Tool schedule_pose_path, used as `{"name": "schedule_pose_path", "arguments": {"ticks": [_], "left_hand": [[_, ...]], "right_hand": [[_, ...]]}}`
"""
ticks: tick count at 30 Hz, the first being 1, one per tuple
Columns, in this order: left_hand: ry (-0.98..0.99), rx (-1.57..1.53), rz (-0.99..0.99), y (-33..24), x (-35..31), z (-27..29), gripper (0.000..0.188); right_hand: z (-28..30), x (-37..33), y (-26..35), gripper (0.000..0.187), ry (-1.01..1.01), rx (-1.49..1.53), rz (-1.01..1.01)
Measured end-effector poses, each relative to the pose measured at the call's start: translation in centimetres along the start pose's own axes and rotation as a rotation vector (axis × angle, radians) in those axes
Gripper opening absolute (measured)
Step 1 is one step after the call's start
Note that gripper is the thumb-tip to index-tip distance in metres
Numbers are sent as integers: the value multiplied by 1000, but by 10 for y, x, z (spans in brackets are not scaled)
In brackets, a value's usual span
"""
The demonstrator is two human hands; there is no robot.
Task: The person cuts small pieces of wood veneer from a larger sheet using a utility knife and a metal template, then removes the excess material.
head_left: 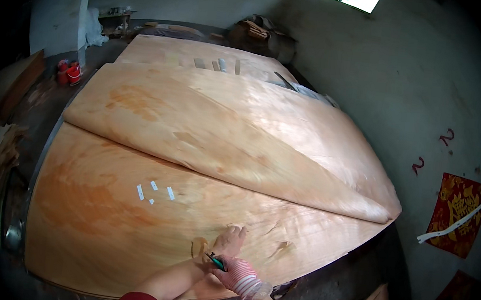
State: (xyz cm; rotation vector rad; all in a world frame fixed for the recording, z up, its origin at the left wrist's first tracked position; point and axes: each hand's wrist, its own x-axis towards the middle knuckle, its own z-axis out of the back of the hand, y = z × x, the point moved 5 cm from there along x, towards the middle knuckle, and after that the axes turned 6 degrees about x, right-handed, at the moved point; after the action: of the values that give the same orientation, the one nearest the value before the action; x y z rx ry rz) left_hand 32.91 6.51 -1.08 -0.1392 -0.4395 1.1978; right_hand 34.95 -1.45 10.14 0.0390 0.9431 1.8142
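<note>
My left hand [230,241] is bare and lies with its fingers stretched out on a large thin sheet of wood veneer [104,241]. My right hand [235,273], in a pink-and-white striped glove, closes round a small green-handled tool with a dark tip [215,261], which looks like a knife. That hand crosses close by my left wrist. A translucent ring, perhaps a tape roll [261,291], sits at my right wrist. Beside my left forearm the veneer has a small split with a loose flake [200,245]. Torn spots [282,248] show to the right of my hands.
Several white tape pieces [140,192] lie on the veneer. A large veneer sheet [224,142] is folded back across the stack. Further off are grey strips [222,65] and a dark blade-like object [285,81]. Red buckets [73,74] stand on the left floor; a wall [386,77] bounds the right.
</note>
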Motion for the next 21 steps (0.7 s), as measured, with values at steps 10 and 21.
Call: {"name": "schedule_pose_path", "arguments": {"ticks": [10,21], "left_hand": [[-169,44,21,12,24,-4,36],[-66,123,-7,-18,-28,40,47]], "right_hand": [[-2,-3,-9,34,-31,141,-1],[-6,-35,3,34,-49,128,85]]}}
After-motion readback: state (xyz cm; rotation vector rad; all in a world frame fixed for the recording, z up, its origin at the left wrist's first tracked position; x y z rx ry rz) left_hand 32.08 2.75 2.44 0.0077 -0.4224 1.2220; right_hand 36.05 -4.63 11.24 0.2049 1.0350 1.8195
